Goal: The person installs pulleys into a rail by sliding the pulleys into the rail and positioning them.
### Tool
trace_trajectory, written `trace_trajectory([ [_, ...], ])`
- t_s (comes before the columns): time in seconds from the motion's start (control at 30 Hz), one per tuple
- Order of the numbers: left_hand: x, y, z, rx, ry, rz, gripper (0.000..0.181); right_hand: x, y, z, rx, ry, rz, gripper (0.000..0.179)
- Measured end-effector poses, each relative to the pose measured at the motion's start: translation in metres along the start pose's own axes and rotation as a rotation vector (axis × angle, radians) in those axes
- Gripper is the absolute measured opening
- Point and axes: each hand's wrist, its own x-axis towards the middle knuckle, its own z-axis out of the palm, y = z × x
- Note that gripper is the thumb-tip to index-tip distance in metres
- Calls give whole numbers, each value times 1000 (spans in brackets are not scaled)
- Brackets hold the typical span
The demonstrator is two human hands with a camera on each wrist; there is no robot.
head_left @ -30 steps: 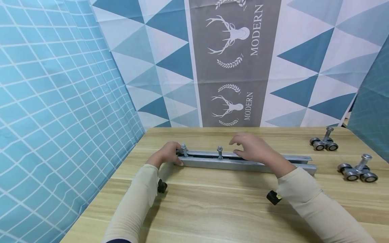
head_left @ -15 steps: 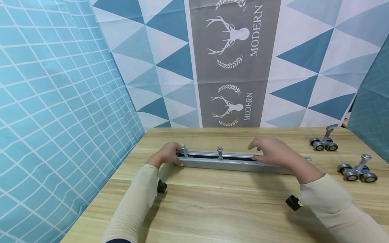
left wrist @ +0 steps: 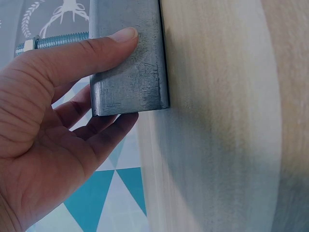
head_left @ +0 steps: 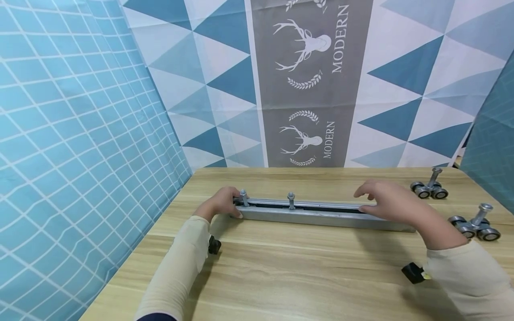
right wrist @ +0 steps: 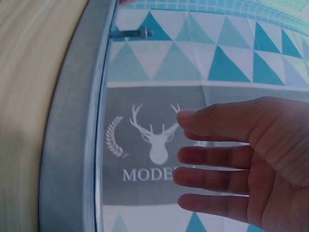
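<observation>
A long galvanized steel channel rail lies across the wooden table, its slot facing up. Two threaded bolts with nuts, a left one and a second one, stand up out of the slot. My left hand grips the rail's left end. In the left wrist view its thumb presses the steel wall, with fingers on the far side and at the end. My right hand is over the rail's right part and holds nothing. Its fingers reach out apart from the rail in the right wrist view.
Two four-wheeled roller trolleys with upright bolts stand at the right: a rear one and a front one, partly behind my right forearm. A patterned cloth hangs behind the table; a blue checked cloth hangs at the left.
My right hand has moved to the right along the rail, away from the second bolt toward the trolleys. My left hand keeps its grip on the rail's end, and the rail has stayed put.
</observation>
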Motion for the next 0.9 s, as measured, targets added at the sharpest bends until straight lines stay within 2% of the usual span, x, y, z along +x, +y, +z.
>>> trace_trajectory([
  [0.13, 0, 1, -1, -5, 3, -3, 51, -9, 9, -6, -15, 6, 34, 27],
  [0.43, 0, 1, 5, -3, -1, -8, 48, -36, 37, -17, -41, -2, 101, 31],
  [0.57, 0, 2, 7, 5, -2, -19, 48, -47, 49, -21, -38, 25, 131, 31],
  [0.7, -1, 3, 8, 5, 2, -30, 49, -53, 57, -23, -46, 55, 152, 30],
  [0.9, -3, 2, 7, -11, 9, -54, 51, -59, 66, -26, -112, 52, 170, 21],
])
